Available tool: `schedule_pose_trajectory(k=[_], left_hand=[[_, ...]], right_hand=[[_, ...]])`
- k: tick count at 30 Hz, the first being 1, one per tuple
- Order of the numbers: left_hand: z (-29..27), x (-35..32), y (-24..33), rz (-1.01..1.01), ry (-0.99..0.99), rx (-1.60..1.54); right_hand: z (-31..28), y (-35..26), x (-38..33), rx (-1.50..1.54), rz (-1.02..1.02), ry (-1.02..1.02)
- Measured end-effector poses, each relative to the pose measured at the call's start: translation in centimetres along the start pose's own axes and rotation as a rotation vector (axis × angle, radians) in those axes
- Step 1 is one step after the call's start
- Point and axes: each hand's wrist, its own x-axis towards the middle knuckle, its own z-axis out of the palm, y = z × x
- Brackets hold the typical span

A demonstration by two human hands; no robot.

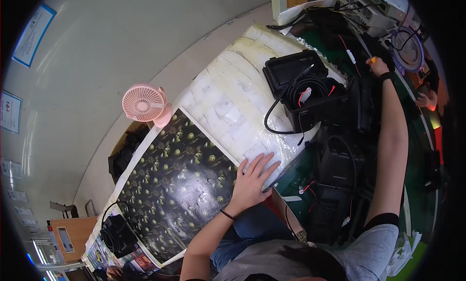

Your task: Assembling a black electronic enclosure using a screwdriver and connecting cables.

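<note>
My left hand (251, 185) lies with its fingers spread on the plastic-covered white surface (223, 86), beside the corner of a dark patterned mat (179, 193). Off to the far right, my right hand (379, 68) is stretched out and closed round a small orange-tipped thing (373, 60); its kind is too small to tell. Between my arms stands an opened black hard case (310, 111) with its lid tipped back. A coiled black cable (305, 90) with a metal plug sits in it, and a loop hangs over the side.
More black cases (335, 159) crowd the green bench (296, 176) beside my right arm. A pink fan (144, 103) stands at the left edge, and a purple fan (407, 49) at the far right. Another person's hand (427, 101) shows there. A black cable coil (116, 235) lies lower left.
</note>
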Motion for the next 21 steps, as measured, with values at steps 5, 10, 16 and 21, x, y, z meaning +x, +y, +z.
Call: schedule_pose_trajectory(k=[5,10,16,21], left_hand=[[0.0,-0.1,0.0,0.0,0.008,-0.005],[0.1,-0.5,0.0,0.018,0.04,0.008],[0.6,-1.1,-0.5,0.053,0.087,0.041],[1.1,-1.5,-0.7,0.078,0.125,0.066]], right_hand=[[-6.7,-1.9,-3.8,0.067,-0.151,0.475],[-12.0,-8.0,-12.8,-0.156,-0.394,0.555],[-15.4,-9.7,-20.7,-0.055,-0.62,0.647],[-19.6,-14.7,-25.9,0.365,-0.89,0.785]])
